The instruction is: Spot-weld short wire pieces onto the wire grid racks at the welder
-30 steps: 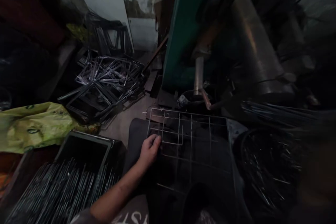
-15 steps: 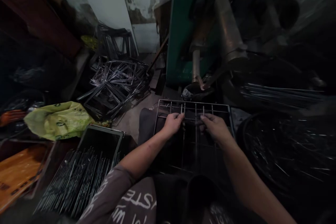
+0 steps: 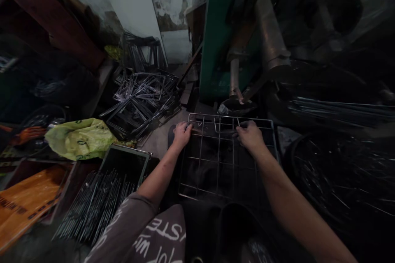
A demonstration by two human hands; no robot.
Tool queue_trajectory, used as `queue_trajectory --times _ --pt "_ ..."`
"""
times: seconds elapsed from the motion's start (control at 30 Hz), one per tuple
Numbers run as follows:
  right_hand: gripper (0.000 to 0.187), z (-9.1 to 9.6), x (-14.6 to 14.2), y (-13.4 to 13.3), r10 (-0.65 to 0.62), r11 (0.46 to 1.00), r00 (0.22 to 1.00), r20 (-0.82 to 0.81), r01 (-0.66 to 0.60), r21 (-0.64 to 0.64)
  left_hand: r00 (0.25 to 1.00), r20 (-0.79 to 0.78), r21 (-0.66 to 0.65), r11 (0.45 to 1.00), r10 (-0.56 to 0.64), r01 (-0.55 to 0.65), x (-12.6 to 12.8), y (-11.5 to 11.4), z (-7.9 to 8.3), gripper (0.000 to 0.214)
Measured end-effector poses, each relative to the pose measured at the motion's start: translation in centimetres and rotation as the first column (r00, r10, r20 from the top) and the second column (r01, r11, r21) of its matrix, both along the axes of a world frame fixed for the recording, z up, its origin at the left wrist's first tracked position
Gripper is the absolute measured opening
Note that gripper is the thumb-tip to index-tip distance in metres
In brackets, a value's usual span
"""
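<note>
Fingers of the left hand [image 3: 182, 134] are curled together over the far left corner of the grid [image 3: 216, 164], closed on its outer wire, with the thumb tucked beneath. Fingers of the right hand [image 3: 250, 137] are likewise bent and bunched, gripping the far rail a little right of its middle, just beside a small wire loop [image 3: 226, 124] that rises from that rail. Both forearms reach forward from the bottom of the view, the left one coming out of a grey printed sleeve [image 3: 145, 234].

The grid lies flat, or nearly so (the dim light makes its tilt hard to judge), over a dark surface straight ahead of the person, its far edge close to the foot of a green column [image 3: 216, 28]. A dull metal cylinder [image 3: 271, 33] slants down just right of the column.

Left of the grid, a tray [image 3: 123, 160] holds thin rods [image 3: 95, 205] laid side by side. Beyond it sits a crumpled yellow-green bag [image 3: 80, 137], and farther back a loose pile of bent frames [image 3: 142, 98] rests against the wall. An orange board [image 3: 21, 205] shows at the lower left edge. On the right, a dark round tub [image 3: 339, 181] holds scattered wires, and a bundle [image 3: 339, 109] of long rods lies behind it
</note>
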State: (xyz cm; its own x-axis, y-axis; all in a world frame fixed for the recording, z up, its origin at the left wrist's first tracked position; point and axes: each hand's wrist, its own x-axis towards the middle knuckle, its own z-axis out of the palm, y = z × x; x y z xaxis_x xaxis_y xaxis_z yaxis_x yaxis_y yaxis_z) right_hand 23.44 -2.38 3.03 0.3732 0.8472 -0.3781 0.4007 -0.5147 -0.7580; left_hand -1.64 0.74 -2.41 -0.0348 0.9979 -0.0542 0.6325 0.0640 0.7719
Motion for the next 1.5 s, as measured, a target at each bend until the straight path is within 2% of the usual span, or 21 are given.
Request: queue_trajectory --times 0.03,0.1,0.17,0.2,0.23,0.3,0.37,0.4,0.47,0.6,0.73,0.8,0.97,1.13,1.23,1.3,1.43,1.5 --pt "0.028 0.4 -0.1 -0.1 -0.009 1.0 1.0 -0.01 0.009 0.008 0.997 0.079 0.031 1.0 0.002 -0.004 -0.1 -0.2 0.1 0.021" --pt "0.028 1.5 -0.2 -0.4 -0.028 1.0 0.991 -0.133 0.028 -0.007 0.969 0.246 0.044 0.999 -0.012 0.001 -0.3 -0.7 0.4 0.026" --pt "0.028 2.5 -0.3 -0.7 -0.016 1.0 0.967 -0.253 0.009 -0.03 0.907 0.421 0.001 1.0 0.001 -0.002 -0.5 -1.3 0.7 0.032" --pt "0.028 2.8 -0.4 -0.9 -0.007 0.999 0.965 -0.262 -0.003 -0.038 0.856 0.517 -0.035 0.999 0.024 -0.006 -0.5 -1.6 0.9 0.036" --pt "0.028 3.1 -0.4 -1.0 0.004 0.999 0.977 -0.213 -0.012 -0.04 0.785 0.618 -0.08 0.997 0.05 0.0 -0.5 -1.9 1.1 0.04" --pt "0.028 3.3 -0.6 -1.1 0.036 0.999 0.999 0.029 -0.036 -0.018 0.6 0.793 -0.183 0.981 0.105 0.07 -0.4 -2.7 1.8 0.049" --pt "0.03 3.4 -1.0 -1.2 0.077 0.996 0.942 0.325 -0.085 0.01 0.44 0.885 -0.266 0.941 0.154 0.207 -0.3 -3.5 2.9 0.058" --pt "0.031 3.5 -1.3 -1.3 0.104 0.993 0.895 0.434 -0.118 0.006 0.39 0.905 -0.291 0.916 0.169 0.277 -0.4 -3.9 3.4 0.061" --pt "0.035 3.7 -2.0 -1.6 0.165 0.985 0.818 0.55 -0.163 -0.054 0.336 0.925 -0.303 0.879 0.178 0.368 -0.6 -4.7 4.3 0.067" --pt "0.039 4.1 -3.1 -2.1 0.269 0.963 0.738 0.618 -0.184 -0.199 0.286 0.946 -0.25 0.902 0.151 0.351 -0.9 -5.7 4.7 0.067" --pt "0.035 4.1 -2.9 -2.1 0.324 0.944 0.655 0.683 -0.272 -0.187 0.254 0.958 -0.212 0.919 0.129 0.333 -0.8 -5.8 4.1 0.056" --pt "0.035 4.1 -2.5 -2.0 0.339 0.937 0.646 0.683 -0.297 -0.184 0.233 0.966 -0.191 0.924 0.116 0.332 -0.8 -5.8 3.9 0.053" --pt "0.039 4.2 -2.1 -1.9 0.361 0.931 0.706 0.609 -0.307 -0.195 0.192 0.977 -0.155 0.928 0.093 0.338 -0.6 -5.6 3.9 0.048" --pt "0.037 5.1 -1.9 -1.8 0.199 0.977 0.835 0.512 -0.21 -0.038 0.17 0.983 -0.126 0.938 0.073 0.324 -0.4 -5.4 4.4 0.045" --pt "0.034 5.4 -1.8 -2.0 0.103 0.991 0.866 0.49 -0.13 0.022 0.165 0.983 -0.125 0.942 0.076 0.313 -0.1 -5.4 4.8 0.043" --pt "0.031 5.3 -1.9 -2.2 0.089 0.994 0.84 0.535 -0.113 0.012 0.16 0.984 -0.13 0.942 0.083 0.308 0.0 -5.5 4.8 0.042" --pt "0.027 4.6 -1.9 -2.4 0.3 0.953 0.723 0.623 -0.247 -0.173 0.151 0.983 -0.15 0.938 0.106 0.314 -0.1 -5.6 4.4 0.041" --pt "0.027 4.2 -1.9 -2.3 0.358 0.932 0.687 0.632 -0.306 -0.195 0.146 0.983 -0.156 0.937 0.115 0.313 -0.2 -5.6 4.1 0.042"
